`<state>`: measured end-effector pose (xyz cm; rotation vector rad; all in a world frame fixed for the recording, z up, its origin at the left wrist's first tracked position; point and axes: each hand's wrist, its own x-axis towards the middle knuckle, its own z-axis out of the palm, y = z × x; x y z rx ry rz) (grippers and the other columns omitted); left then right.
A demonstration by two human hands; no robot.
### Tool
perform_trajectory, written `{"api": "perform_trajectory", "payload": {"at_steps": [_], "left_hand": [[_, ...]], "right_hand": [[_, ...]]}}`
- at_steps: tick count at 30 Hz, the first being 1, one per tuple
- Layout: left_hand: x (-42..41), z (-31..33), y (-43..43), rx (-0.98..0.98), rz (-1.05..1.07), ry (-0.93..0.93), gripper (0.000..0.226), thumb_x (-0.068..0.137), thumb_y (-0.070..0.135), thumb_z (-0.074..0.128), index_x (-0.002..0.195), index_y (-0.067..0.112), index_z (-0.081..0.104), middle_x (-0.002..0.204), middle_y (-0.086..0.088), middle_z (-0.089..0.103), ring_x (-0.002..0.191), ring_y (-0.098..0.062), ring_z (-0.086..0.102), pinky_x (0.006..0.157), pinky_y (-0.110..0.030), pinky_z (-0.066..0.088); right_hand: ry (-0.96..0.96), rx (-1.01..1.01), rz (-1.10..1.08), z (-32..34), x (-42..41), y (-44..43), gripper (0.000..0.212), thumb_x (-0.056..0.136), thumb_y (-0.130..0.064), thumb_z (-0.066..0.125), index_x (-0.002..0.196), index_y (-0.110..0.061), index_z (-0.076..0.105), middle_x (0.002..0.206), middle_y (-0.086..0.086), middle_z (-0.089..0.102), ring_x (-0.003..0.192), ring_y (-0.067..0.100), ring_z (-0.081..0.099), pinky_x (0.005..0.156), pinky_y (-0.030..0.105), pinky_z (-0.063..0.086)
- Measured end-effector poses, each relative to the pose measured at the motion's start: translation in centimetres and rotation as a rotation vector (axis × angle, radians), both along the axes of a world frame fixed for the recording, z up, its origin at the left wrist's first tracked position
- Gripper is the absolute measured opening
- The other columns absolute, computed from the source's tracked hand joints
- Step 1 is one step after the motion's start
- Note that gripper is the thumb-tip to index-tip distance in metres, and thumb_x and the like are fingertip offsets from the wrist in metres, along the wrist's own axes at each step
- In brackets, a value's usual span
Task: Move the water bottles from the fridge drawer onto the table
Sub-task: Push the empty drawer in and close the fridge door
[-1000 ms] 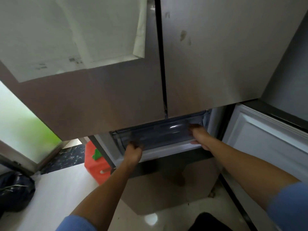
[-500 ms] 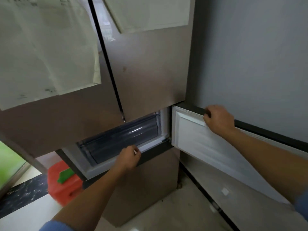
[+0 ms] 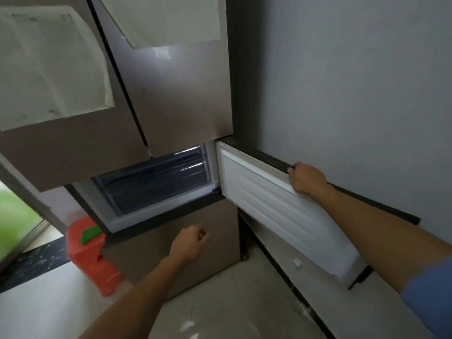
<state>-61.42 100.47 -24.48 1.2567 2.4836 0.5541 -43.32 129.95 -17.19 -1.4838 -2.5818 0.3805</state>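
The brown fridge stands in front of me with its middle compartment open. Inside sits a dark translucent drawer (image 3: 156,182), pushed in; no water bottles show through it. The compartment's door (image 3: 276,211), white on the inside, swings out to the right. My right hand (image 3: 307,178) grips that door's top edge. My left hand (image 3: 190,243) hangs loosely curled and holding nothing, below the drawer, in front of the lower brown panel (image 3: 186,226). No table is in view.
Paper sheets (image 3: 51,69) hang on the upper fridge doors. A red plastic stool (image 3: 90,255) with a green item on it stands on the floor left of the fridge. A grey wall (image 3: 354,81) is at the right, a window at far left.
My right hand left the drawer front and took hold of the open door's top edge. My left hand let go of the drawer and dropped below it. The view shifted right.
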Motion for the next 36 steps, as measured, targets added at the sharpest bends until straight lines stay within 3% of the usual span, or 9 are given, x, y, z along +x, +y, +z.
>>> {"api": "perform_trajectory", "payload": {"at_steps": [4,8,13,18,22,25,28,32,36], "left_hand": [[3.7,-1.1,-4.0,-0.046,0.065,-0.012,0.015,0.092,0.03,0.055,0.085,0.019,0.06,0.079,0.002,0.061,0.077,-0.018,0.06,0.067,-0.03,0.046],[3.9,-0.2,-6.1,-0.009,0.143,-0.005,0.017,0.091,0.03,0.056,0.08,0.018,0.058,0.078,-0.001,0.062,0.076,-0.02,0.06,0.066,-0.032,0.046],[3.0,2.2,-9.6,0.12,0.251,-0.008,0.033,0.093,0.032,0.056,0.063,0.023,0.044,0.061,0.005,0.053,0.06,-0.015,0.052,0.06,-0.034,0.041],[-0.1,3.8,-12.6,0.272,0.329,-0.156,0.038,0.096,0.04,0.05,0.078,0.008,0.06,0.071,-0.01,0.067,0.068,-0.023,0.065,0.067,-0.042,0.052],[-4.6,4.9,-15.2,0.355,0.395,-0.277,0.043,0.097,0.043,0.047,0.087,0.005,0.065,0.081,-0.013,0.068,0.078,-0.027,0.065,0.074,-0.04,0.051],[-9.8,5.8,-17.8,0.419,0.488,-0.408,0.041,0.099,0.032,0.049,0.09,-0.005,0.063,0.079,-0.015,0.063,0.075,-0.023,0.058,0.074,-0.034,0.047],[-14.7,5.9,-19.7,0.399,0.515,-0.399,0.038,0.097,0.033,0.051,0.091,-0.002,0.066,0.08,-0.015,0.065,0.077,-0.027,0.062,0.073,-0.036,0.049],[-19.7,5.6,-20.2,0.448,0.617,-0.319,0.028,0.095,0.034,0.055,0.109,0.01,0.061,0.101,-0.009,0.065,0.094,-0.025,0.061,0.088,-0.038,0.049],[-22.7,6.0,-19.1,0.512,0.75,-0.222,0.035,0.097,0.028,0.051,0.126,0.009,0.046,0.107,-0.002,0.049,0.097,-0.02,0.053,0.081,-0.032,0.045]], "right_hand": [[-0.024,-0.076,0.153,0.7,-0.6,-3.9,0.045,0.102,-0.036,0.031,0.123,-0.001,0.05,0.127,0.022,0.056,0.112,0.035,0.055,0.085,0.036,0.041],[-0.063,-0.049,0.279,1.2,-2.0,-7.3,0.048,0.101,-0.046,0.033,0.109,-0.006,0.056,0.111,0.016,0.061,0.091,0.028,0.057,0.071,0.033,0.04],[0.044,0.003,0.402,0.4,-5.5,-12.4,0.04,0.099,-0.05,0.035,0.094,-0.013,0.051,0.099,0.011,0.063,0.079,0.023,0.053,0.069,0.035,0.045],[0.141,0.033,0.501,-0.2,-9.7,-15.9,0.042,0.099,-0.049,0.036,0.104,-0.016,0.062,0.099,0.009,0.063,0.094,0.028,0.058,0.069,0.033,0.04],[0.157,0.029,0.629,-1.4,-14.4,-18.2,0.037,0.098,-0.045,0.041,0.101,-0.018,0.066,0.099,0.004,0.067,0.092,0.023,0.061,0.066,0.031,0.04],[0.14,0.036,0.664,-2.1,-18.5,-20.0,0.038,0.097,-0.046,0.045,0.106,-0.016,0.068,0.101,0.004,0.066,0.091,0.021,0.061,0.072,0.033,0.046],[0.186,0.001,0.648,-2.7,-22.5,-21.2,0.041,0.095,-0.049,0.047,0.106,-0.016,0.069,0.1,0.005,0.064,0.091,0.022,0.061,0.078,0.035,0.049],[0.168,-0.066,0.671,-3.8,-27.2,-22.5,0.051,0.094,-0.051,0.049,0.129,-0.014,0.058,0.127,0.008,0.052,0.116,0.028,0.051,0.099,0.039,0.042],[0.106,-0.066,0.621,-4.3,-31.2,-23.5,0.053,0.096,-0.042,0.051,0.141,-0.014,0.043,0.142,0.01,0.037,0.127,0.031,0.04,0.106,0.039,0.036]]}}
